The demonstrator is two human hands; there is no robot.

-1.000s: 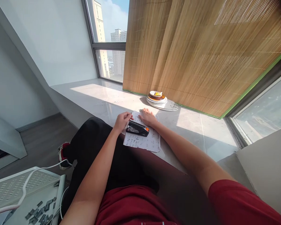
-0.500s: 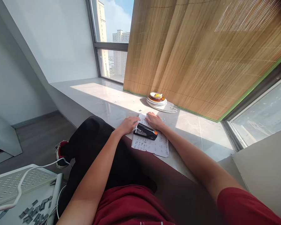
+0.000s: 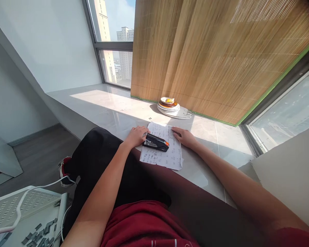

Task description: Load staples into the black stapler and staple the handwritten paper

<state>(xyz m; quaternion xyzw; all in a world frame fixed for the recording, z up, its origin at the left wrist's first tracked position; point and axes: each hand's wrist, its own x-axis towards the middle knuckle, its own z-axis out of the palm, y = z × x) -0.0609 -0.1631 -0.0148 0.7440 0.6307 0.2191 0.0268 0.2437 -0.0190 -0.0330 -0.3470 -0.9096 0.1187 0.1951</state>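
A black stapler (image 3: 156,142) with an orange tip lies on sheets of handwritten paper (image 3: 162,160) at the sill's front edge. My left hand (image 3: 137,136) rests palm down by the paper's left edge, fingers slightly bent, its thumb side close to the stapler's left end. I cannot see whether it touches the stapler. My right hand (image 3: 185,137) lies at the paper's upper right edge, fingers stretched toward the left and thumb a little apart. The fingertips rest on the sheet.
Behind the paper stands a stack of plates (image 3: 168,107) against a bamboo blind (image 3: 185,58). Small dark bits (image 3: 149,118) lie on the sunlit sill (image 3: 103,109). At lower left, a white perforated basket (image 3: 18,206) holds grey staple strips (image 3: 38,235) beside a white cable (image 3: 20,206).
My right hand has slid off the paper's top to its right edge, uncovering more writing. My left hand stays beside the stapler. The whole view has shifted slightly.
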